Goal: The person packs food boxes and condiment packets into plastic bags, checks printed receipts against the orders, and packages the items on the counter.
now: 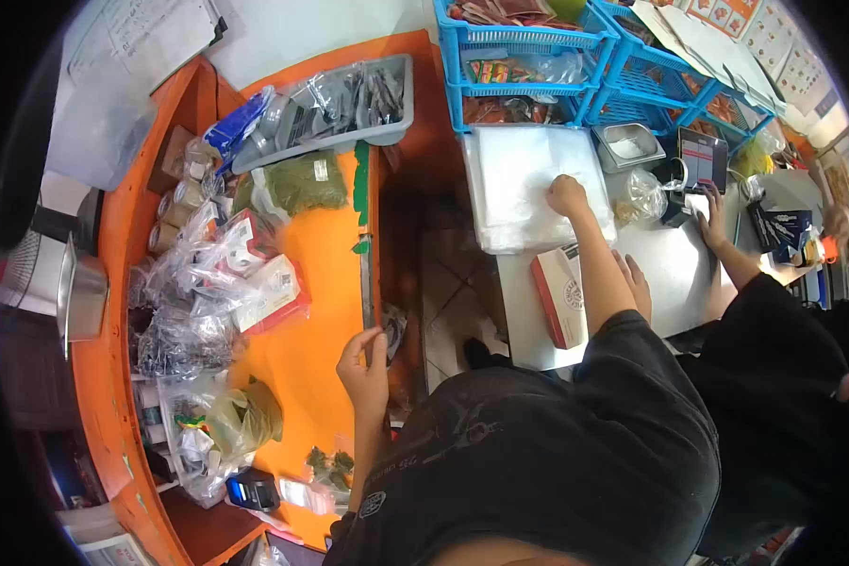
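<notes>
While your one right hand lies on the single stack of clear plastic bags at the upper right of centre, its fingers are clenched in a fist; you cannot tell whether they pinch any plastic. Your one left hand is just left of the frame's centre, by the edge of the orange table, fingers bent and thumb near them; whether they meet, you cannot tell.

Below the stack you have one red-and-white box. Another person's hand is just beside it, and a co-worker's hand is near one tablet, further right. One metal container stands beside the stack's upper right corner. Two stacks of blue baskets rise at the top right; you can count three tiers in the left stack.

At the upper left you see one grey bin; below it, two red-and-white packets on the table. One black device sits at the lower left.
</notes>
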Available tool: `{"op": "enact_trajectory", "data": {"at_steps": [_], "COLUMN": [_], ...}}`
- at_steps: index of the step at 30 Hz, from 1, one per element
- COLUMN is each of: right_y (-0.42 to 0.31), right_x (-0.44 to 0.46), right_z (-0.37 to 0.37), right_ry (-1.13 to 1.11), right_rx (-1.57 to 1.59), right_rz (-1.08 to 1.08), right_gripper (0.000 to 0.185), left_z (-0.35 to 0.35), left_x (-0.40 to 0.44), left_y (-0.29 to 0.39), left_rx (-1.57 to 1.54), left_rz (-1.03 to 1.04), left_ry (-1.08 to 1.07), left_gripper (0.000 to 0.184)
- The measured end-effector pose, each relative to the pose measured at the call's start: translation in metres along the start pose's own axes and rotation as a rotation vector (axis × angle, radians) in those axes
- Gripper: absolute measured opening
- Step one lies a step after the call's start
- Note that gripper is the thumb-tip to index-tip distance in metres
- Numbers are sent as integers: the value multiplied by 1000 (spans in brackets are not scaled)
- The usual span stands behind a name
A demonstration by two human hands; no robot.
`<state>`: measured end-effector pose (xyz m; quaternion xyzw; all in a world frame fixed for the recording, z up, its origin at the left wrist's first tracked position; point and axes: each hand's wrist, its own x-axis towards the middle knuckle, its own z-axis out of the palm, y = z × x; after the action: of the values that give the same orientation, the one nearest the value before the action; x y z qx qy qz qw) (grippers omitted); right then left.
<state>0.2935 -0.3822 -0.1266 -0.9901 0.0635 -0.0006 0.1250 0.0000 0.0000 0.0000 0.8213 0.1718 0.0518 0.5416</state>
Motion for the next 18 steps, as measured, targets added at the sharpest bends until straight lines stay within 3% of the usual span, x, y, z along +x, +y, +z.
{"op": "enact_trajectory", "data": {"at_steps": [2,5,6,10,13,18], "right_y": [2,-14,-20,-26,-38,-18], "right_x": [-4,-14,-15,5,-5,-2], "right_z": [-2,-36,-43,-12,-34,-12], "right_ry": [17,129,-10,-81,-224,-131], "right_rx": [168,537,582,-90,-94,-24], "right_rz": [-31,-362,-415,-134,-128,-320], "right_gripper": [18,14,12,17,18,16], "left_z": [11,30,34,43,44,43], "left_x": [-1,3,5,10,11,6], "left_y": [1,3,0,0,-6,1], "left_rx": [-61,-69,-66,-12,32,73], "left_rz": [141,117,134,221,280,247], "left_ry": [99,-20,-44,-116,-140,-179], "left_gripper": [24,24,24,25,25,24]}}
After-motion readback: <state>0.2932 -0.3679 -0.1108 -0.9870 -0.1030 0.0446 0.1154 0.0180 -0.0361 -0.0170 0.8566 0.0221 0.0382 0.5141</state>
